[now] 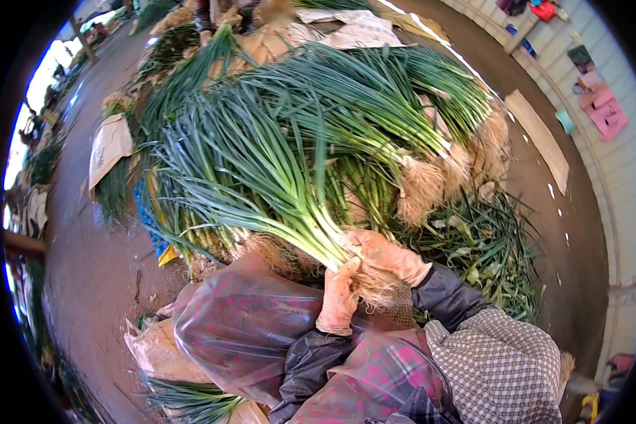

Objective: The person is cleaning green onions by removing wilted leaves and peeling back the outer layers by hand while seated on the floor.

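One bunch of long green onions point(300, 189) slants across the person's lap, its leaves fanning toward eleven o'clock until their tips blur into the heap beneath. The gloved left hand point(338, 297) is curled round the pale stems, its fingers mostly hidden from me. The gloved right hand point(389, 256) bends in from four o'clock, closed on the stem base, fingertips lost behind it; the roots point(379, 285) poke out between. At one o'clock lie more rooted bundles point(420, 185), overlapping too much to count. Toward three, loose leaves point(484, 247) tangle. At eight, sacking point(164, 348) partly covers another green bundle point(191, 397).
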`<state>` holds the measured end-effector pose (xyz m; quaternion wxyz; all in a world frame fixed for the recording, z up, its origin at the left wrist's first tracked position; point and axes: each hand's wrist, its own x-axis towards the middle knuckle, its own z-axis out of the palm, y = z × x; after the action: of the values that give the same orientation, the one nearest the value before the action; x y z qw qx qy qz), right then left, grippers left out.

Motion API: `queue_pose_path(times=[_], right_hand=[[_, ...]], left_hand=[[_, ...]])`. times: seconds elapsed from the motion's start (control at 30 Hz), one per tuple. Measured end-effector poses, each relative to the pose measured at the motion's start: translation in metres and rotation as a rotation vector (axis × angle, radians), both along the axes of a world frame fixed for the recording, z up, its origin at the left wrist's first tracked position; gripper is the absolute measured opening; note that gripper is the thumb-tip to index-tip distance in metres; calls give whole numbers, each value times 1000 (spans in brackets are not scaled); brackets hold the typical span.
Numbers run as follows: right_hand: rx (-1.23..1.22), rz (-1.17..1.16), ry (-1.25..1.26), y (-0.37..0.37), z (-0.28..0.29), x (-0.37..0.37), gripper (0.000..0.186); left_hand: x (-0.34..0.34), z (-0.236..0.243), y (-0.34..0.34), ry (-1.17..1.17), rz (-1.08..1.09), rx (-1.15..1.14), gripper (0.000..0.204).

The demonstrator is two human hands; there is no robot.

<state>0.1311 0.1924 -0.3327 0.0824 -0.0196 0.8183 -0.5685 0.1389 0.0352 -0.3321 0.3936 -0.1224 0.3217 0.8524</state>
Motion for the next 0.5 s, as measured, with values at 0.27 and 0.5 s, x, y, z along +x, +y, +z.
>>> queue_pose_path(times=[0.27, 0.5], right_hand=[[782, -382, 284, 79, 46, -25, 65], [1399, -472, -254, 179, 23, -38, 42]], left_hand=[[-4, 32, 3, 1, 15, 530, 31], [-13, 24, 2, -30, -3, 346, 38]])
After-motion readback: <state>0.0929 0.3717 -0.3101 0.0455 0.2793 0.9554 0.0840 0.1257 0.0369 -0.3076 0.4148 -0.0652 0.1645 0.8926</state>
